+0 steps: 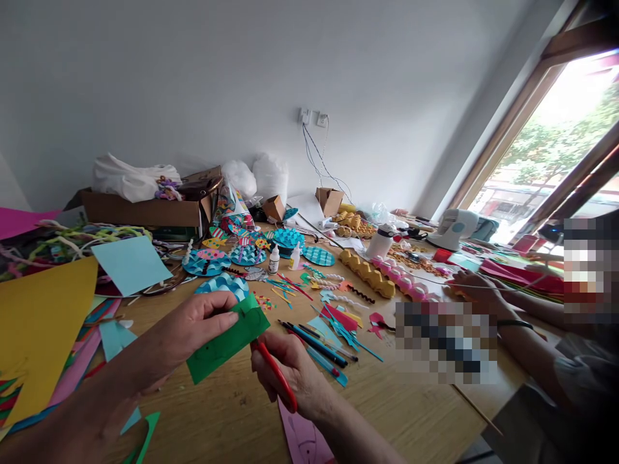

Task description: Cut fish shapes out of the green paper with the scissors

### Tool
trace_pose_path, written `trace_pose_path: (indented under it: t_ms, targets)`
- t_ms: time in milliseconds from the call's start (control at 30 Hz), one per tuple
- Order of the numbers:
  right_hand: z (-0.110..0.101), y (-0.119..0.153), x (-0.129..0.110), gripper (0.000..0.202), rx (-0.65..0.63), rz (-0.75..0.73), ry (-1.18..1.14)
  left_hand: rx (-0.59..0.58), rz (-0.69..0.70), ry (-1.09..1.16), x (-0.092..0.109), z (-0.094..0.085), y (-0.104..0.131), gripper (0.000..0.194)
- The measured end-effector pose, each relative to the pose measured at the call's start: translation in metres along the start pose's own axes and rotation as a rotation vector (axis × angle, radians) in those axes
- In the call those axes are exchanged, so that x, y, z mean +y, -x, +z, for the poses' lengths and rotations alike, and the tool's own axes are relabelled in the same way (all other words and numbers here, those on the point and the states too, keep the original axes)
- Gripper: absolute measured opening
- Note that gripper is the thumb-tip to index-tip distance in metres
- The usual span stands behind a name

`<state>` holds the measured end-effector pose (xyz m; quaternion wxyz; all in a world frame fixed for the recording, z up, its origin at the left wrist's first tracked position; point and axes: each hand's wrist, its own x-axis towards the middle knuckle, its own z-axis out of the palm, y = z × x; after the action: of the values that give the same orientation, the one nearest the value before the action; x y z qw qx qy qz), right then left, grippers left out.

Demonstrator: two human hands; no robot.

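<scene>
My left hand [196, 328] pinches a green sheet of paper [227, 341] by its upper edge, thumb on the near face. Dark drawn lines show on the sheet. My right hand [294, 374] grips red-handled scissors [275, 370], fingers through the loops. Their blades are mostly hidden at the sheet's right edge, so I cannot tell how far apart they are. Below my right hand lies a pink paper [304, 435] with a drawn outline. Green paper scraps [145, 438] rest on the table at the lower left. Several pens [316, 345] lie just beyond my right hand.
Blue paper discs [207, 262], small glue bottles [273, 260] and paper strips [345, 328] spread across the table. Yellow paper [43, 322] lies at the left. A co-worker's hands [478, 290] are at the right, near a yellow egg-carton strip [367, 274]. A white bottle [381, 241] stands behind.
</scene>
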<state>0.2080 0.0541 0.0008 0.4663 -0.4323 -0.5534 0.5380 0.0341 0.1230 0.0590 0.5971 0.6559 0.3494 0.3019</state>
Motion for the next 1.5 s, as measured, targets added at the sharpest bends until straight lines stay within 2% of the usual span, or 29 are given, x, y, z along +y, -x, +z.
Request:
trace_pose_path:
  t_ms: [300,500,633,800,867,933,1033,1167,1267,1500]
  targets:
    - [0.001,0.0,-0.002,0.02,0.015,0.011,0.031,0.062,0.016,-0.044,-0.005,-0.008,-0.001,0.012]
    - [0.005,-0.001,-0.004,0.032,0.059,0.014,-0.024,0.044,0.0,0.039,0.0,-0.002,-0.002,0.02]
    - [0.005,-0.003,-0.005,0.046,0.161,-0.011,-0.098,0.071,-0.041,0.197,-0.001,0.003,-0.003,0.032]
    - [0.005,-0.005,-0.003,0.059,0.327,-0.109,-0.166,0.055,-0.197,0.608,-0.017,0.017,-0.007,0.038]
    - [0.006,-0.005,-0.002,0.061,0.352,-0.119,-0.185,0.008,-0.207,0.658,-0.023,0.026,-0.007,0.035]
    - [0.008,-0.006,0.0,0.06,0.336,-0.117,-0.199,-0.019,-0.151,0.621,-0.026,0.036,-0.005,0.033]
    - [0.011,-0.007,0.004,0.058,0.307,-0.115,-0.19,0.121,-0.041,0.606,-0.025,0.049,-0.004,0.027]
    - [0.015,-0.007,0.01,0.054,0.311,-0.099,-0.169,0.314,-0.009,0.667,-0.021,0.056,-0.007,0.033]
    - [0.017,-0.006,0.013,0.052,0.297,-0.091,-0.157,0.363,0.011,0.699,-0.021,0.055,-0.009,0.034]
    - [0.021,-0.004,0.013,0.056,0.262,-0.072,-0.075,0.396,0.005,0.748,-0.026,0.058,-0.007,0.029]
